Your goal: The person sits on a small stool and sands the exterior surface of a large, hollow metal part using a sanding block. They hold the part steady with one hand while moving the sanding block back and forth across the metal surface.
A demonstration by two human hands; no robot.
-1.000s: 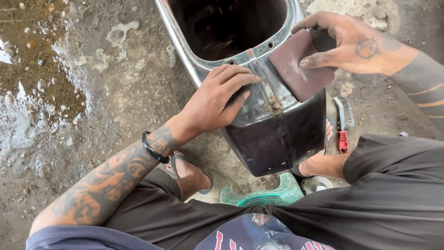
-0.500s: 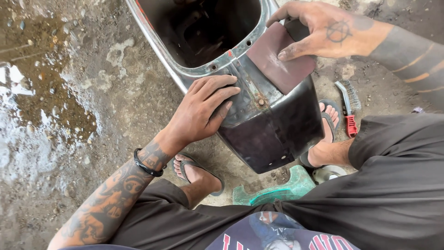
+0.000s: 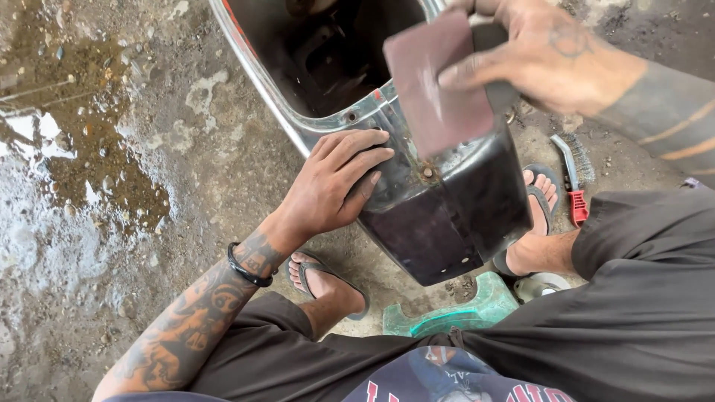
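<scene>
Left hand: your left hand [image 3: 335, 182] lies flat, fingers spread, on the black body panel [image 3: 447, 208].
Right hand: your right hand [image 3: 547, 56] pinches the reddish sandpaper sheet [image 3: 436, 85] above the panel's rim.
Ground: a wire brush [image 3: 572, 175] beside your foot.

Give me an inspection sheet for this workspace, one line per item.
Surface: rough concrete floor, wet patch and puddle at left.
Job's things: dark hollow metal shell, open at top; reddish-brown sanding sheet.
Clutter: wire brush with red handle; green plastic stool.
Grippers: left hand flat on the shell's rim; right hand holds the sheet.
Cables: nothing seen.
Surroundings: sandalled feet, dark shorts, black wristband.
</scene>
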